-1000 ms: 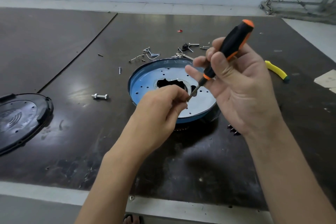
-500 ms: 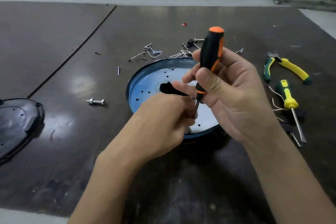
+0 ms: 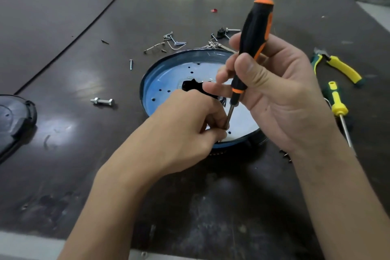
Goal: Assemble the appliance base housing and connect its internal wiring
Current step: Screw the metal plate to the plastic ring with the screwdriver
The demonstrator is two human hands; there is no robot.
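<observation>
Closest to me, my left hand (image 3: 185, 133) rests over the near rim of the round blue metal base housing (image 3: 160, 78). Its fingers (image 3: 213, 116) are curled tight, pinching the tip of the shaft of the black-handled screwdriver with orange trim (image 3: 255, 31). Whatever small part sits under that tip is hidden. My right hand (image 3: 280, 99) grips the handle, thumb in front, and holds the tool nearly upright, leaning slightly right.

The housing lies open side up on the dark surface (image 3: 63, 154), in the middle, its pale perforated floor showing a black cut-out at the centre. To its left lies a silver bolt with a nut (image 3: 102, 101), and a black plastic cover (image 3: 14, 120) sits at the left edge. To the right lie a yellow-and-green screwdriver (image 3: 337, 103) and yellow-handled pliers (image 3: 341, 67). Beyond the housing are scattered loose screws and wire clips (image 3: 173, 41), and farther still a small red scrap (image 3: 214, 10).
</observation>
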